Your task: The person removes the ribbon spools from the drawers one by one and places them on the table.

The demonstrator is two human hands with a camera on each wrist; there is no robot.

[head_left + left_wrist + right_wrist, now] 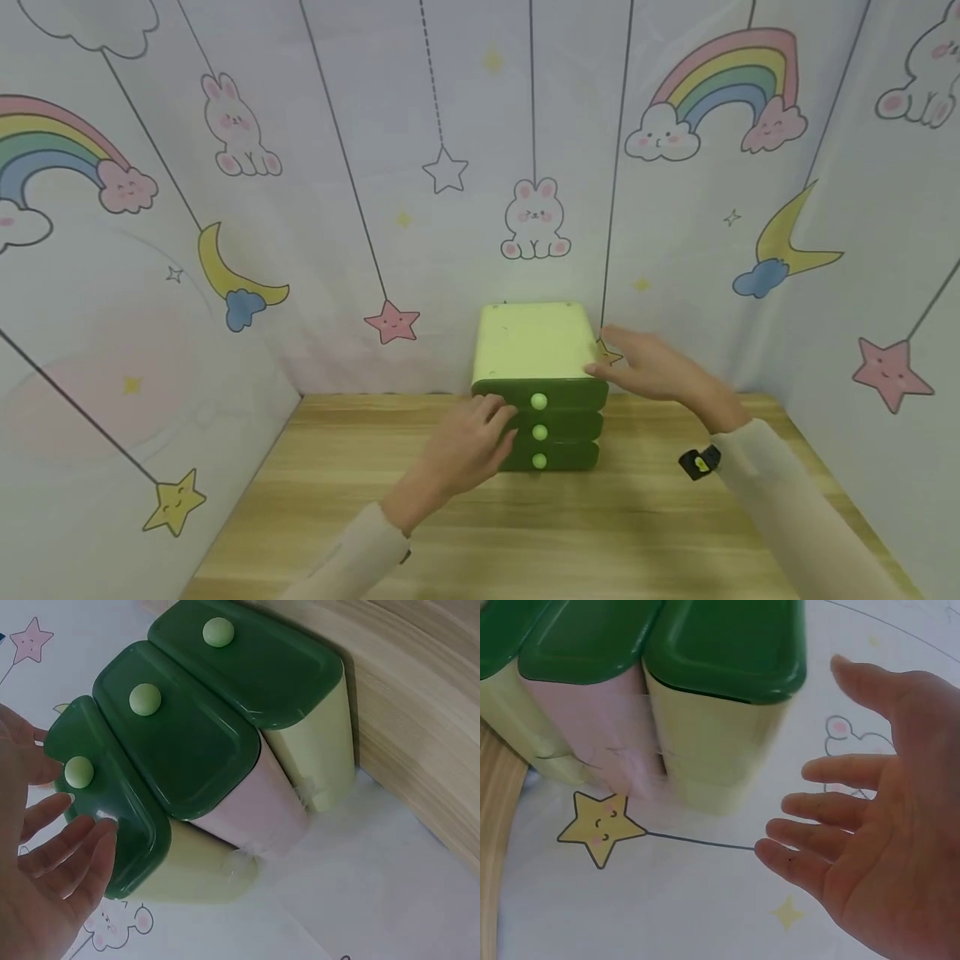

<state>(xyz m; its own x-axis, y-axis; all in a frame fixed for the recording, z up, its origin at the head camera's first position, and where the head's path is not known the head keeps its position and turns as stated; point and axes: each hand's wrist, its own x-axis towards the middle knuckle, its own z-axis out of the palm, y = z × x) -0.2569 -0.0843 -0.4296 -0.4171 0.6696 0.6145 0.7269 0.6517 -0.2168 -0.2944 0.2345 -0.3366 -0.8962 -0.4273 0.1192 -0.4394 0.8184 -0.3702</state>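
Observation:
A small three-drawer box [534, 340] with a pale yellow-green top stands at the back of the wooden table. Its dark green drawer fronts [566, 394] carry round light green knobs [538, 402]. All drawers look closed. My left hand [468, 442] is at the left side of the fronts, fingers loosely bent by the top drawer [120, 817]; whether they touch it I cannot tell. To the right of the box, my right hand [660, 367] is held with fingers extended, and in the right wrist view that hand [885, 817] is apart from the box.
Wooden table [360, 492] lies in front of and on both sides of the box. A pale cloth backdrop [450, 250] printed with rabbits, stars and rainbows rises behind it and along both sides. A black strap piece [699, 462] hangs at the right wrist.

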